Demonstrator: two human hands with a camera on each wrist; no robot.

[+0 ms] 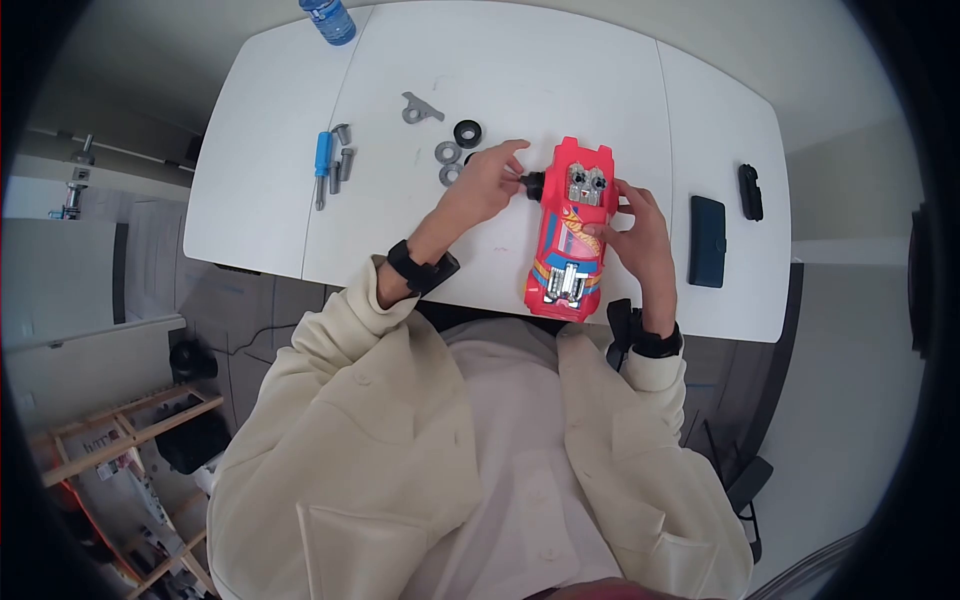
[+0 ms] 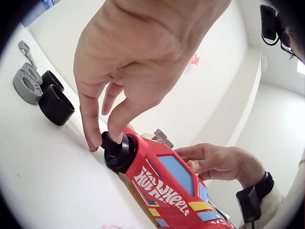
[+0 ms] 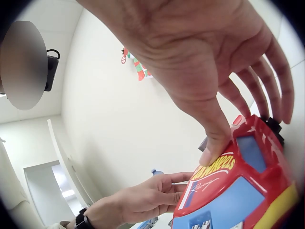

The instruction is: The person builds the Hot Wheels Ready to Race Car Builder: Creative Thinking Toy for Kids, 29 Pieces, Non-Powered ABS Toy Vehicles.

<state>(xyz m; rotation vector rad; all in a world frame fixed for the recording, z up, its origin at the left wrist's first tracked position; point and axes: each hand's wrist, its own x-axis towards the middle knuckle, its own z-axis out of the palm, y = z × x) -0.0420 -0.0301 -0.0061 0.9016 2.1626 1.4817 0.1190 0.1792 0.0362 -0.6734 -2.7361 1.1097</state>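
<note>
At the white worktop's [image 1: 560, 75] near edge, a red plastic car [image 1: 555, 240] is gripped by the right hand [image 1: 645, 240], its black hub [image 2: 122, 155] pinched by the left hand [image 1: 487, 183] (likely fitting); alignment seems needed next.

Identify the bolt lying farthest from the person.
The bolt beside the upper end of the blue screwdriver in the head view; the other two bolts lie lower, side by side.

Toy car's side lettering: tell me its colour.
White: the lettering on the toy car's red side shows best in the left wrist view.

Office, perhaps — white table [image 1: 720, 130]; pale walls [image 3: 105, 119]
</note>
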